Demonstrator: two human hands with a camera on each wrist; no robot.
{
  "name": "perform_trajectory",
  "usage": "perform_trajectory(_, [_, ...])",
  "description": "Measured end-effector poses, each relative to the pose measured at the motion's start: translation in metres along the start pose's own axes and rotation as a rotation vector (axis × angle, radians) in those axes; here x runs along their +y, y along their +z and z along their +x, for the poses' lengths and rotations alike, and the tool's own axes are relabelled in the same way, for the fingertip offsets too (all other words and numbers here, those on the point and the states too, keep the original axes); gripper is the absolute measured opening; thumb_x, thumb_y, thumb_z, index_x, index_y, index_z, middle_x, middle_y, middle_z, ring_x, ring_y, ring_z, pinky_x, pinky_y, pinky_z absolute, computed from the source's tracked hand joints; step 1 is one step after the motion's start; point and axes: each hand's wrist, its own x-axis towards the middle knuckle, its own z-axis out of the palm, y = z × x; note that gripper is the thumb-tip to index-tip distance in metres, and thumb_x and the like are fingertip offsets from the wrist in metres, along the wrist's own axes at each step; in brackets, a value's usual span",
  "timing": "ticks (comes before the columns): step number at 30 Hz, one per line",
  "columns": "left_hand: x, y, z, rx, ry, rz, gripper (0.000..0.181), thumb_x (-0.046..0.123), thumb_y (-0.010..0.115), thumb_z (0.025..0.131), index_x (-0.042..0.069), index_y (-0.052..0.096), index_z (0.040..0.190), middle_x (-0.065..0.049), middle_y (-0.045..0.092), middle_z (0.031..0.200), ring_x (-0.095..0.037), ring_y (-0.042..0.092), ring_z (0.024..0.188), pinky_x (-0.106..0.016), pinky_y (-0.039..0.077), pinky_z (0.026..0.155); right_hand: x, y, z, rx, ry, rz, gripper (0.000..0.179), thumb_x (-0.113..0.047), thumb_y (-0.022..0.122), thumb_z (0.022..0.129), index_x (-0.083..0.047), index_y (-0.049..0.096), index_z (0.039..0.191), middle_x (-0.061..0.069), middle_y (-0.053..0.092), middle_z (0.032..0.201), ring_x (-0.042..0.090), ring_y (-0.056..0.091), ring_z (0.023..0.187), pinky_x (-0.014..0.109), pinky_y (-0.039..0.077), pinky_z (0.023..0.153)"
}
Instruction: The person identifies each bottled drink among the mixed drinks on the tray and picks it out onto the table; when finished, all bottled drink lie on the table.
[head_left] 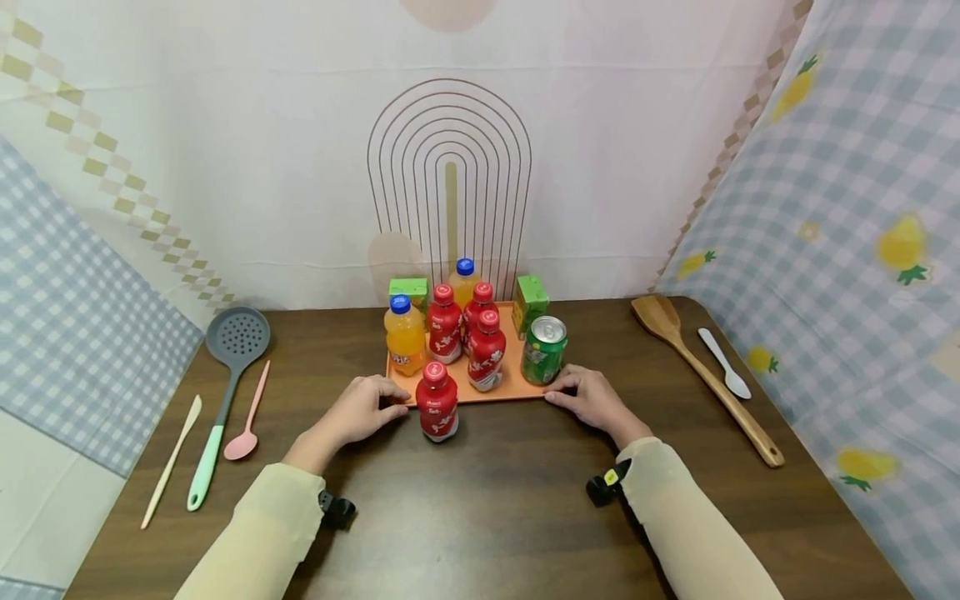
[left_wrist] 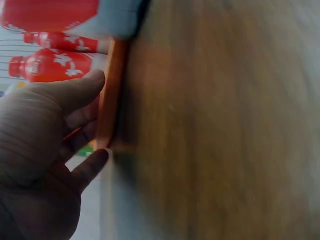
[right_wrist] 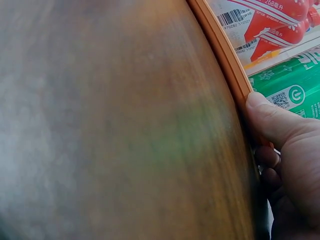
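Note:
An orange tray [head_left: 510, 388] carries three red bottles [head_left: 486, 354], two orange-drink bottles [head_left: 406, 340] with blue caps, two green drink cartons [head_left: 530, 302] and a green soda can [head_left: 543, 357]. At its front left corner my left hand [head_left: 365, 408] grips the rim, with the thumb at the front and fingers round the side. The right hand [head_left: 588, 400] pinches the front right corner, its thumb on the rim beside the can. Another red bottle [head_left: 437, 408] stands upright on the table just before the tray's front edge, near the left hand.
To the left lie a grey slotted skimmer [head_left: 237, 337] with a mint handle, a pink spoon [head_left: 242, 444] and a cream knife [head_left: 172, 458]. A wooden spatula [head_left: 693, 358] and a white spoon [head_left: 725, 364] lie right. Cloth hangs behind the table [head_left: 480, 508].

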Motion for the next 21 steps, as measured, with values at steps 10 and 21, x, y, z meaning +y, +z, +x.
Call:
perform_trajectory(10, [-0.011, 0.0057, 0.0033, -0.038, 0.008, -0.043, 0.01, 0.012, 0.075, 0.084, 0.021, 0.076, 0.087, 0.014, 0.068, 0.087, -0.011, 0.06, 0.089, -0.037, 0.049, 0.083, -0.0027, 0.0008, 0.0, 0.0, -0.006, -0.005, 0.007, -0.029, 0.074, 0.086, -0.025, 0.078, 0.089, -0.009, 0.062, 0.089, 0.011, 0.057, 0.084, 0.033, 0.047, 0.077])
perform_trajectory(21, [-0.007, 0.0054, 0.0038, -0.076, -0.082, -0.125, 0.01, 0.011, 0.073, 0.086, 0.02, 0.076, 0.089, 0.011, 0.068, 0.088, -0.014, 0.059, 0.092, -0.04, 0.047, 0.089, -0.0028, 0.0006, -0.0008, -0.003, 0.013, -0.004, 0.006, -0.029, 0.073, 0.086, -0.025, 0.078, 0.089, -0.008, 0.062, 0.09, 0.011, 0.057, 0.084, 0.034, 0.047, 0.077])
